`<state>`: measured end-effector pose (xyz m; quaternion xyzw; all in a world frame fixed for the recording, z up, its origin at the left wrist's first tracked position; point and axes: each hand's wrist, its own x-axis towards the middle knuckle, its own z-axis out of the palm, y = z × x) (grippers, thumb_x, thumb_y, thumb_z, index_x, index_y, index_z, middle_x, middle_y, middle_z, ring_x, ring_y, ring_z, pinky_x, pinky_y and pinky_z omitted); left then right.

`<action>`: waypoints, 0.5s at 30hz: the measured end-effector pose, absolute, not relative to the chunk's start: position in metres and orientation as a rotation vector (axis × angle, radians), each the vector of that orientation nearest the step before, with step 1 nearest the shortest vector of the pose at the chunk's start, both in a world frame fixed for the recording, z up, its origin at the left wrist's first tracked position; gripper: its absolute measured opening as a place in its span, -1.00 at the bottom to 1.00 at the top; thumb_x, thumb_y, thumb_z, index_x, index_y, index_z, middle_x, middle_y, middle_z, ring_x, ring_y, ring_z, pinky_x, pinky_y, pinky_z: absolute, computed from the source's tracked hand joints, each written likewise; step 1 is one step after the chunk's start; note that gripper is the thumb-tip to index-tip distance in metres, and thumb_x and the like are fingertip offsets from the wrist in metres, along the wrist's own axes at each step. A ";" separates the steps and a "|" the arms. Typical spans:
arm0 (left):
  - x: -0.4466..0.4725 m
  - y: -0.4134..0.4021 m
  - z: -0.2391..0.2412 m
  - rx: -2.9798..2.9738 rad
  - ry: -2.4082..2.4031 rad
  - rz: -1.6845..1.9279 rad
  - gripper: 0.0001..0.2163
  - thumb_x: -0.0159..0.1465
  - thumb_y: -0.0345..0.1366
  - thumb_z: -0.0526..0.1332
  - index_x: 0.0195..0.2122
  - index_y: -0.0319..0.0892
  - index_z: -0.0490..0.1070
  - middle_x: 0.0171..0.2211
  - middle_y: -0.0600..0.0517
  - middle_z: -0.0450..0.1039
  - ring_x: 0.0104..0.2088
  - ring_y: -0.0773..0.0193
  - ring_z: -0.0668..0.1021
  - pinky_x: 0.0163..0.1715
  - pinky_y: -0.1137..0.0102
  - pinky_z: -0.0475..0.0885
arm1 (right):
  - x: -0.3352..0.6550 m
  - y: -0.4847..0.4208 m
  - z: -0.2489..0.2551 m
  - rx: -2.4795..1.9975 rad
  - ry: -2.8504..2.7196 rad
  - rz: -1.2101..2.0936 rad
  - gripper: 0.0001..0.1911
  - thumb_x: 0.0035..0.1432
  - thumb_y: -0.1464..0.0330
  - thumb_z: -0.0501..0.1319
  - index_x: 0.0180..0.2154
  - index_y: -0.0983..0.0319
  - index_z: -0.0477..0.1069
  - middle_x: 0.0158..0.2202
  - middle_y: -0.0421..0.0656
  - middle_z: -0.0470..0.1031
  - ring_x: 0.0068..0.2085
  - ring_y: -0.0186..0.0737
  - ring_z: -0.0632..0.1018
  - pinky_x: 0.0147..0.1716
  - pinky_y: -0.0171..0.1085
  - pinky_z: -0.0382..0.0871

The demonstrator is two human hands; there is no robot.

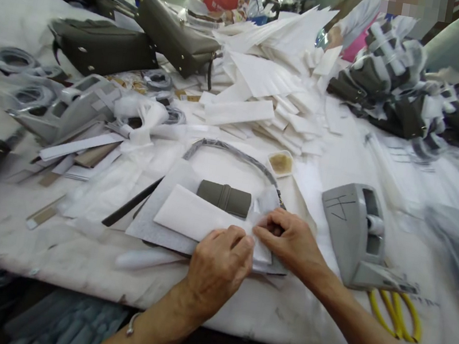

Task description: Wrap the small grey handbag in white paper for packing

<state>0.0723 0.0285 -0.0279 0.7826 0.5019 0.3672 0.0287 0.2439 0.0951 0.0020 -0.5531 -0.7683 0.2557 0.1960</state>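
My left hand [218, 266] presses its fingertips on a white paper sheet [194, 216] folded over a flat grey piece [154, 206] on the table. My right hand [288, 239] pinches the paper's right end, next to the left hand's fingers. A dark olive leather tab [224, 197] sticks out above the paper. A dark curved strap [232, 152] arcs behind it.
A grey tape dispenser [353, 232] stands to the right, with yellow-handled scissors [396, 315] beside it. A pile of white paper strips [265, 84] lies behind, olive bags [101, 47] at the back left, wrapped bags [399, 88] at the back right. Another person sits far back.
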 end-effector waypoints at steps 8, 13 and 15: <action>0.066 0.027 -0.030 2.584 1.417 0.934 -0.79 0.40 -0.15 0.13 -0.07 -0.15 0.39 0.15 -0.13 0.39 -0.12 0.16 0.55 -0.16 0.21 0.45 | 0.245 0.104 -0.005 -1.673 -1.995 0.971 -0.85 0.08 0.25 0.28 -0.46 0.17 0.47 -0.55 -0.30 0.43 -0.49 -0.32 0.40 -0.50 -0.34 0.17; 0.065 0.029 -0.038 2.678 1.342 0.936 -0.80 0.39 -0.19 0.16 -0.08 -0.19 0.38 0.12 -0.08 0.43 0.16 0.05 0.42 0.10 0.15 0.38 | 0.243 0.107 -0.009 -1.711 -1.986 0.897 -0.82 0.05 0.21 0.31 -0.47 0.17 0.47 -0.53 -0.29 0.46 -0.47 -0.31 0.41 -0.48 -0.34 0.17; 0.065 0.030 -0.041 2.682 1.307 0.934 -0.80 0.38 -0.19 0.18 -0.08 -0.20 0.37 0.05 -0.07 0.48 0.17 0.07 0.42 0.17 0.16 0.33 | 0.242 0.108 -0.008 -1.748 -2.003 0.848 -0.79 0.03 0.19 0.34 -0.47 0.17 0.47 -0.51 -0.28 0.49 -0.46 -0.30 0.43 -0.46 -0.33 0.17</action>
